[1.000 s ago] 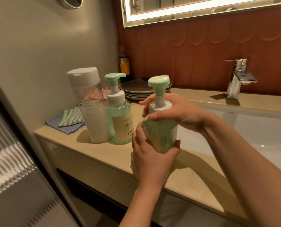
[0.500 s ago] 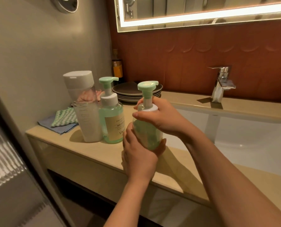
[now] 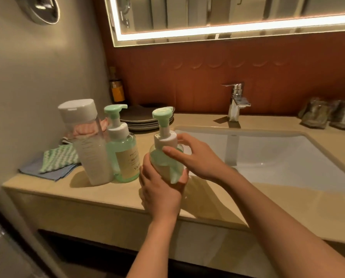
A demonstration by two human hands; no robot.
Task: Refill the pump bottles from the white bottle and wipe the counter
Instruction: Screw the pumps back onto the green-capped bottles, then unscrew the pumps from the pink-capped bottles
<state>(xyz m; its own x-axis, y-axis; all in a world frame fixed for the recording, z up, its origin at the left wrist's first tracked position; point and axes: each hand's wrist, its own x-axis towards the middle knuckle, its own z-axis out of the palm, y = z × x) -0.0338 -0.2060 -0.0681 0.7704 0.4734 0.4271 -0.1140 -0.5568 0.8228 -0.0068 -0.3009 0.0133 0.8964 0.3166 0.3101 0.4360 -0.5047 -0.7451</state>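
Since earlier, held pump bottle tilted left and right grip slid down off its collar. Cloths lie at 9 o'clock of white bottle; second pump bottle stands just beside at its 3 o'clock, both on tabletop. Left grip wraps held pump bottle's base; right grip clasps its shoulder, at 9 o'clock of sink.

We read the gripped pump bottle as glossy translucent green plastic. Left of grip: white bottle, frosted plastic, matt cap. Beyond grip: faucet, polished metal.
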